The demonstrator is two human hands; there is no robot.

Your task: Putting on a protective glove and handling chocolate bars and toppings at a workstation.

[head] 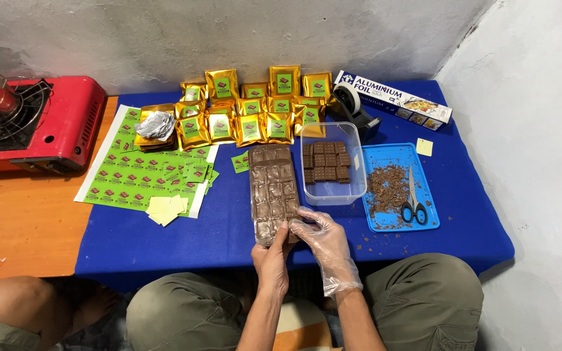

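A single view comes from a camera on the person's head, looking steeply down and forward over the knees onto the low tabletop [164,240]. It faces the grey back wall [229,32], with a side wall at the right. The tabletop's near edge sits close below; both hands show at bottom centre.

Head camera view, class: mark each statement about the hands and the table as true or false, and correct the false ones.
1. Both hands grip the near end of the chocolate mould. True.
2. The left hand wears a clear glove. False: the right hand wears it.
3. The scissors lie on the blue tray. True.
4. The clear container is empty. False: it holds chocolate squares.
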